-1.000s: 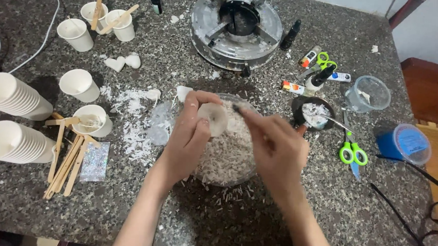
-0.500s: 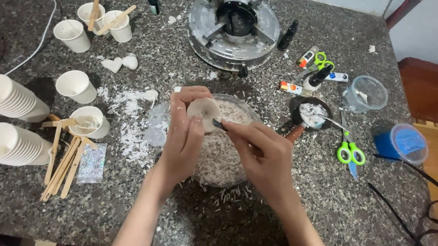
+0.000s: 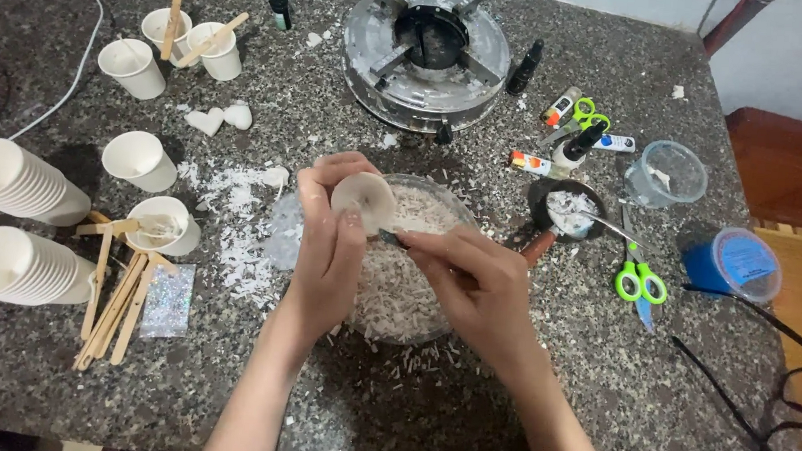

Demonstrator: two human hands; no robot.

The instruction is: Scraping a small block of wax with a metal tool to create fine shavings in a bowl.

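My left hand (image 3: 328, 240) grips a round pale wax disc (image 3: 363, 200), tilted on edge above a clear glass bowl (image 3: 445, 199) heaped with white wax shavings (image 3: 399, 279). My right hand (image 3: 475, 287) pinches a small dark blade (image 3: 391, 239) whose tip touches the disc's lower edge. Both hands hover over the bowl, close together, on a speckled granite counter (image 3: 520, 393).
A metal stove burner (image 3: 427, 51) stands behind the bowl. Paper cups (image 3: 138, 158), stacked cups (image 3: 20, 182) and wooden sticks (image 3: 114, 303) lie left. Right are a small dark pan (image 3: 564, 210), green scissors (image 3: 638, 276), a clear tub (image 3: 665, 172), a blue tub (image 3: 728, 262), black glasses (image 3: 773, 377).
Both hands have shifted slightly toward me over the bowl. The right hand's blade has come from the bowl's right side to the disc's lower edge.
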